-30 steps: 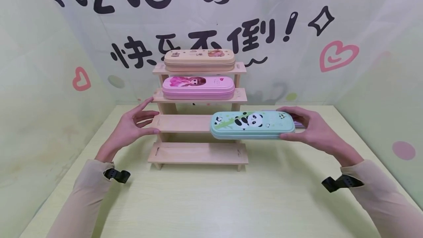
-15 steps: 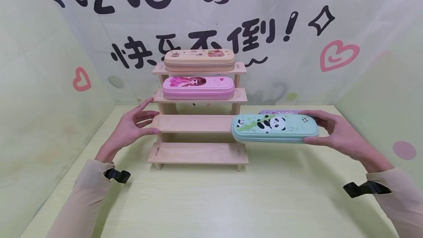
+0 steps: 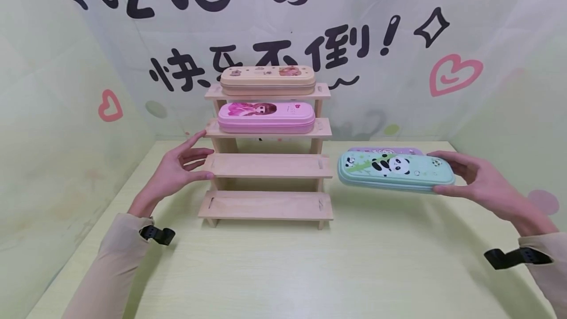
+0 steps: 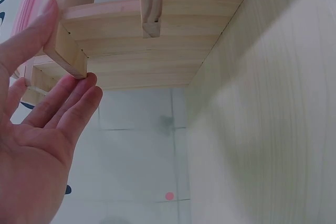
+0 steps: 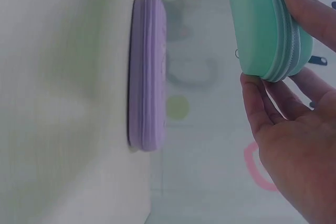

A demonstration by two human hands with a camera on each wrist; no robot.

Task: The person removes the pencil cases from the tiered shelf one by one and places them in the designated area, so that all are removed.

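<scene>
My right hand (image 3: 485, 181) holds the right end of a mint-green pencil case (image 3: 372, 175) printed with a panda. In the right wrist view its thumb lies along the zipper side and the fingers support the other side; the case is raised off the table. To the left, my left hand (image 3: 179, 166) grips the left end of a four-step wooden display stand (image 3: 266, 206); in the left wrist view thumb and fingertips bear on opposite edges of a board end. A pink pencil case (image 3: 266, 124) with a doll picture and a peach pencil case (image 3: 267, 85) occupy the two upper steps.
A purple pencil case (image 5: 147, 72) lies on the pale table (image 3: 274, 270) behind the held case, partly hidden by it in the head view. A printed cloth wall (image 3: 376, 102) closes off the back, with side walls left and right.
My right hand has carried the mint-green pencil case rightward, from in front of the third step to beyond the stand's right side, uncovering that step. The left hand stays where it was.
</scene>
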